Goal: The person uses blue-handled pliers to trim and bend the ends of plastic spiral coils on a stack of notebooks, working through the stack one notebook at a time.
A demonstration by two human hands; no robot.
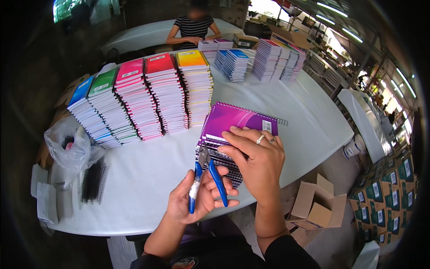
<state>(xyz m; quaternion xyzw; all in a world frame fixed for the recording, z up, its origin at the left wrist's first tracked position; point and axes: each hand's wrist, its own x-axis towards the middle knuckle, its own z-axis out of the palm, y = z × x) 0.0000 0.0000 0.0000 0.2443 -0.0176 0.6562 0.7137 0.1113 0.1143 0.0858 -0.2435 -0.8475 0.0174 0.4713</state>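
My left hand (pixel 195 197) is closed around blue-handled cutting pliers (pixel 218 183), palm up. The handles are spread, and the metal jaws (pixel 204 155) point away from me, at the near left edge of a purple notebook stack. My right hand (pixel 257 154) lies on the top purple spiral notebook (pixel 233 120), fingers stretched over its cover and thumb toward its near edge. Along that notebook's far edge runs a wire coil (pixel 282 121), its end sticking out past the right corner. Under it, the black bindings (pixel 228 165) of more notebooks show. My right hand hides part of the stack.
Tall stacks of blue, green, pink, red (pixel 160 63) and yellow notebooks stand at left. Black loose coils (pixel 93 181) lie beside a clear plastic bag (pixel 74 145). More stacks (pixel 268 60) stand at the back, where another person (pixel 193 29) sits. An open carton (pixel 318 201) is at right.
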